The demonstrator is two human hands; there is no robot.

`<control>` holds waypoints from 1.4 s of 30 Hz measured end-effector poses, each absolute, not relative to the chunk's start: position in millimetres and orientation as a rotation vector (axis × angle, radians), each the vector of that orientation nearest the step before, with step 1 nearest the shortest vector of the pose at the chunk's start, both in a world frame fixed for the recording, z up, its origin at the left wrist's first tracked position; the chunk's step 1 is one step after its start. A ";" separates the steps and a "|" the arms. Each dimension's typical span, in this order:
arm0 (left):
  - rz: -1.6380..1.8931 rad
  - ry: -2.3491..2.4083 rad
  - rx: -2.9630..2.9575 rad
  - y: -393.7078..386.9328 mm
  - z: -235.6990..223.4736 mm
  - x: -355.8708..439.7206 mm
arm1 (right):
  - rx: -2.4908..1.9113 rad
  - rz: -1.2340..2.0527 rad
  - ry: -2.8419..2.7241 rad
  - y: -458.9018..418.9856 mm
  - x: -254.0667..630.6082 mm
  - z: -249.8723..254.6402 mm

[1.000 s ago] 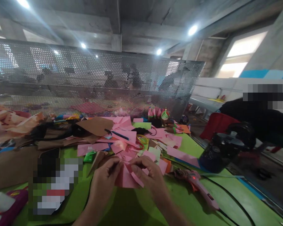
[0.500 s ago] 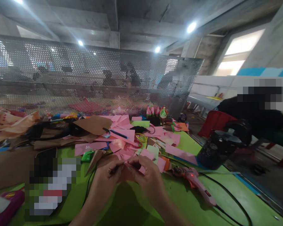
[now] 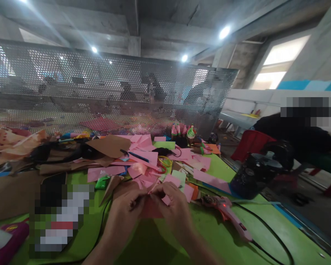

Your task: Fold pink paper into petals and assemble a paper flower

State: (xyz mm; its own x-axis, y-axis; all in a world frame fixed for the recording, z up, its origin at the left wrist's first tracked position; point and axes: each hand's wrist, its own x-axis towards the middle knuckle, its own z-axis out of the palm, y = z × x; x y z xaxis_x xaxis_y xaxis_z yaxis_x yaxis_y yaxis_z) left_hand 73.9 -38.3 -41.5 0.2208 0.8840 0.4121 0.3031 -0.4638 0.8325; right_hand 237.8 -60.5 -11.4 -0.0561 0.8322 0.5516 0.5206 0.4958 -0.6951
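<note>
My left hand [image 3: 129, 206] and my right hand [image 3: 169, 202] meet over the near middle of the green table. Thumbs and fingers of both are closed in a pinch on the upper edge of a piece of pink paper [image 3: 152, 209], which looks shaded and reddish below my fingertips. The fingers partly hide that edge, so its exact fold cannot be made out. Right of my right hand lies a pink hot glue gun [image 3: 231, 217] with a small red light. Loose pink sheets [image 3: 145, 171] are heaped just beyond my fingers.
Brown paper [image 3: 13, 195], a green packet [image 3: 102, 182] and a blue pen [image 3: 138, 156] lie about. A dark jug [image 3: 251, 176] stands at the right edge. Small paper cones [image 3: 191, 133] stand near the perforated metal screen [image 3: 113, 95]. A person in black [image 3: 298, 132] sits at right.
Both hands keep their pinch and shift only slightly at the fingertips. More of the reddish paper shows below and between them. The things on the table stay in place.
</note>
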 end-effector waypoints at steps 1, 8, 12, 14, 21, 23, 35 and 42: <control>1.233 1.087 1.877 -37.9 -41.5 74.1 | -1.140 0.371 -1.725 -60.9 237.6 -11.1; 1.210 0.994 1.670 -34.6 -31.1 74.6 | -1.105 0.520 -1.634 -59.6 237.8 -10.8; 1.179 0.960 1.634 -33.8 -25.0 72.6 | -1.109 0.562 -1.613 -56.5 240.0 -13.4; 1.156 0.968 1.633 -33.6 -23.2 71.2 | -1.098 0.572 -1.616 -55.3 241.3 -15.1; 1.138 0.939 1.643 -34.9 -19.3 68.7 | -1.087 0.528 -1.663 -55.2 241.8 -15.3; 1.129 0.926 1.638 -34.9 -19.4 68.6 | -1.100 0.516 -1.669 -55.8 241.1 -13.9; 1.187 0.934 1.676 -33.1 -21.4 68.5 | -1.108 0.583 -1.662 -57.9 240.8 -12.0; 1.302 0.970 1.951 -31.9 -28.3 66.9 | -1.092 0.537 -1.730 -57.4 242.0 -11.5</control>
